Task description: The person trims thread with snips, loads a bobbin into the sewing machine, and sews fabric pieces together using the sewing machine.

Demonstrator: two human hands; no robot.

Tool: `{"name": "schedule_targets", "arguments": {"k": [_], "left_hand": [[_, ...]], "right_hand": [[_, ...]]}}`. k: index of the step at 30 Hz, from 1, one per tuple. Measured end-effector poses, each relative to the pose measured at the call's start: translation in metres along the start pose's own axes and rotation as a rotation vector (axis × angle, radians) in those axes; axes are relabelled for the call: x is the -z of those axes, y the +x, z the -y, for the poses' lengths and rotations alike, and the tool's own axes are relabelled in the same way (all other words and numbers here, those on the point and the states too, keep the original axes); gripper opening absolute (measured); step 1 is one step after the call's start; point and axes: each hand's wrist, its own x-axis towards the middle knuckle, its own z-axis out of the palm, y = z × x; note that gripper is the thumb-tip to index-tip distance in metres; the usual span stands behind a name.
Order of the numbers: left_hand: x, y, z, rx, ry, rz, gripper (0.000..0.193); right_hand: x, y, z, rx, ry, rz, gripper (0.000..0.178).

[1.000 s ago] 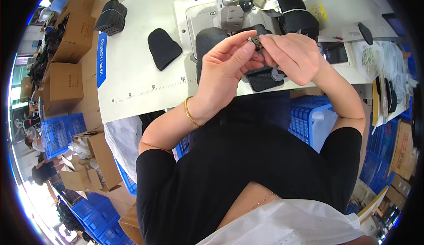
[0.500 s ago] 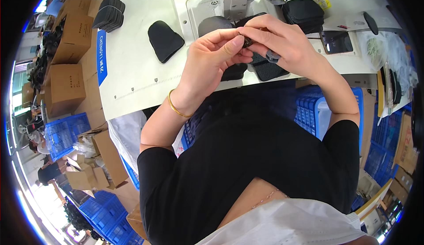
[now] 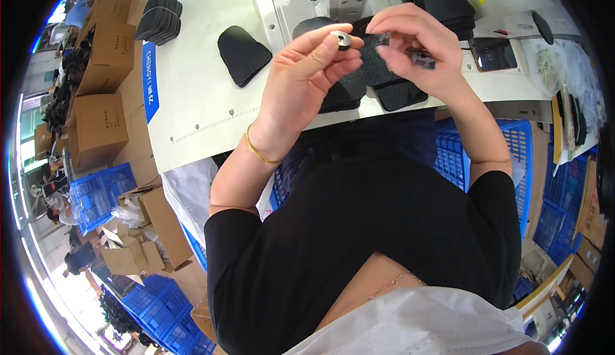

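Note:
My left hand [image 3: 304,67] pinches a small round metal bobbin [image 3: 343,40] between thumb and fingertips, its silver face with a dark centre turned up. To its right, my right hand [image 3: 423,48] is closed, with a small dark piece [image 3: 383,38] at the thumb and fingertip; its kind is unclear. A dark grey object [image 3: 421,58] sits against the curled fingers of that hand, blurred. Below the hands lie black textured fabric pieces [image 3: 400,94] at the table's front edge. Behind them stands a white sewing machine [image 3: 346,3], partly hidden by my hands.
On the white table [image 3: 198,92] lies a single black pad [image 3: 243,56], with a tied stack of black pads [image 3: 158,19] at the far left. Another black stack [image 3: 448,12] and a phone [image 3: 492,54] are right. Blue crates [image 3: 516,144] and cardboard boxes [image 3: 99,121] stand around.
My hands have moved apart, the right one going right. The bobbin now shows in my left fingers, and a small dark piece shows in the right.

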Motion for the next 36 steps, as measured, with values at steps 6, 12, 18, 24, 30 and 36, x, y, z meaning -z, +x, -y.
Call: {"name": "schedule_targets", "arguments": {"k": [6,12,18,24,30,36], "left_hand": [[0.015,0.002,-0.007,-0.039,-0.077,-0.014,0.028],[0.024,0.006,-0.010,-0.088,-0.159,-0.005,0.024],[0.038,0.008,-0.014,-0.270,-0.110,-0.099,0.025],[0.026,0.010,-0.028,-0.196,0.020,-0.037,0.019],[0.005,0.008,-0.010,-0.033,0.074,0.092,0.022],[0.005,0.010,0.000,0.047,-0.015,0.127,0.023]], "right_hand": [[-0.003,-0.012,0.013,-0.429,0.392,-0.208,0.021],[0.014,-0.026,0.004,-0.481,0.613,-0.312,0.029],[0.026,-0.048,0.014,-0.641,0.358,-0.382,0.041],[0.053,-0.046,0.028,-0.285,0.017,-0.588,0.031],[-0.004,0.010,0.025,0.160,-0.512,0.026,0.036],[0.001,0.009,0.017,0.141,-0.460,0.200,0.041]]}}
